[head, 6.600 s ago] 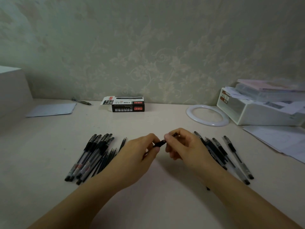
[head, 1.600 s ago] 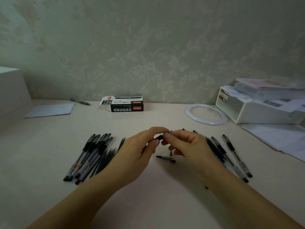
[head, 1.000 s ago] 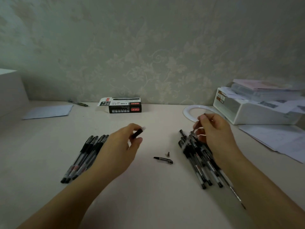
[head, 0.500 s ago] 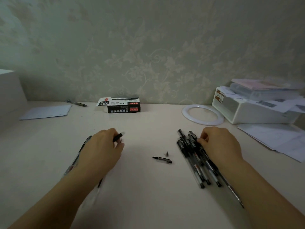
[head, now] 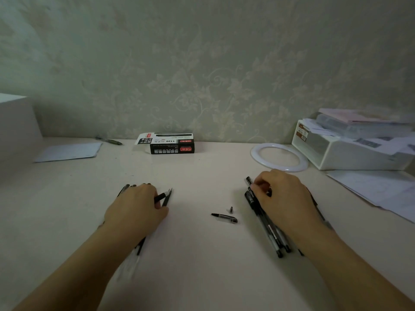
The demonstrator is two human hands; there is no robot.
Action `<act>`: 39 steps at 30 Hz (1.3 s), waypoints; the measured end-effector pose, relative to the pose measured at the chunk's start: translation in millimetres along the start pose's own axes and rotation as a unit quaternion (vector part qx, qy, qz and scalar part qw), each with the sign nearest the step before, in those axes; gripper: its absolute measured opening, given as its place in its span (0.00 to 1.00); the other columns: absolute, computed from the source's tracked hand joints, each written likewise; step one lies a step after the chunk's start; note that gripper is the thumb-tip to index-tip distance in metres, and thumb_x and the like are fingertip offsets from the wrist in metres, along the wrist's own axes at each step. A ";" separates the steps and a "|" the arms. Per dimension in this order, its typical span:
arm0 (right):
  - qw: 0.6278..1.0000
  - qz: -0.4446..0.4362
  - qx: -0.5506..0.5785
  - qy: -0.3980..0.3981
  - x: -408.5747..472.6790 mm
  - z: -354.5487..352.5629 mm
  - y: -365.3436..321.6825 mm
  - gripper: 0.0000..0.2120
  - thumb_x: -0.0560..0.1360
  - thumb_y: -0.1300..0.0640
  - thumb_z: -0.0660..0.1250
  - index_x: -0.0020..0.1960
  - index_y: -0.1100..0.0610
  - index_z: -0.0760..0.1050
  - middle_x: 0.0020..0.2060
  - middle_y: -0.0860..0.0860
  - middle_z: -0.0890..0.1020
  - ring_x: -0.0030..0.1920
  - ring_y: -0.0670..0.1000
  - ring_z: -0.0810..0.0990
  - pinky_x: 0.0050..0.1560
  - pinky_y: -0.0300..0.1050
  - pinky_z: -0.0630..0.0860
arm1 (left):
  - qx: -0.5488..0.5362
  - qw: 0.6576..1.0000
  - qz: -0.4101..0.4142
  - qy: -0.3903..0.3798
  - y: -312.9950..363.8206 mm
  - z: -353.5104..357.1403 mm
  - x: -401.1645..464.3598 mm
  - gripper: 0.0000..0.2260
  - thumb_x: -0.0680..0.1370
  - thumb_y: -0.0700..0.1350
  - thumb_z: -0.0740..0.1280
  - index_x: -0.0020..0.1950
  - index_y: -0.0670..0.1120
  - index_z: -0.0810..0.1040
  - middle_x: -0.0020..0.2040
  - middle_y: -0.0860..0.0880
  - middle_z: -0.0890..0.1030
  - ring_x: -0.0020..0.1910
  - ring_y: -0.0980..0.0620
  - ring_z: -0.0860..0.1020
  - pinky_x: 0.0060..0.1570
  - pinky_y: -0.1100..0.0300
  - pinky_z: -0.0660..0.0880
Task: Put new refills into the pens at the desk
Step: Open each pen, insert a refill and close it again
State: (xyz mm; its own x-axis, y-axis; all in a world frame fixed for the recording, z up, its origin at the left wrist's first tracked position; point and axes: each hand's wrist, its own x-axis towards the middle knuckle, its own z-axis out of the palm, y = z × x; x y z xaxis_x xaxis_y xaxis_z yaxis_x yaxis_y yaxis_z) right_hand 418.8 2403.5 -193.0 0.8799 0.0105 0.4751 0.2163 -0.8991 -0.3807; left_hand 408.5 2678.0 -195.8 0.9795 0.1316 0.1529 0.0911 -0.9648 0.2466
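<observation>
Hands (head: 137, 209) (head: 285, 198) on pens (head: 265, 218), grips unclear

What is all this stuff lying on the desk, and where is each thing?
pens: a bundle, black and clear, under the right hand
pen cap: one, black, desk middle
small tip piece: one, dark, just behind the cap
refills: a few, dark, by the left hand
box: one, black and white, by the wall
ring: one, white, right rear
left hand: grips a dark pen piece
right hand: rests on the pens
</observation>
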 end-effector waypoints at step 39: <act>0.827 0.153 0.536 -0.079 -6.1 11.1 -37.8 0.07 0.82 0.59 0.61 0.49 0.61 0.74 0.34 0.51 0.84 0.33 0.47 0.78 0.37 0.40 0.77 | -0.240 0.933 0.263 0.054 44.5 16.2 -15.8 0.10 0.79 0.60 0.55 0.54 0.60 0.73 0.40 0.63 0.74 0.40 0.66 0.73 0.35 0.71 0.64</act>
State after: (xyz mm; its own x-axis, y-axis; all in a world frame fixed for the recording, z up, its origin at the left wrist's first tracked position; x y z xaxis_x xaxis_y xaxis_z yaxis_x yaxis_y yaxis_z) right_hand 410.0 2442.3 -190.3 0.9886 -0.0129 0.1498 0.1501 0.0332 -0.9881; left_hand 400.0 2629.3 -202.8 0.8398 -0.2836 0.4629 -0.5132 -0.6925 0.5070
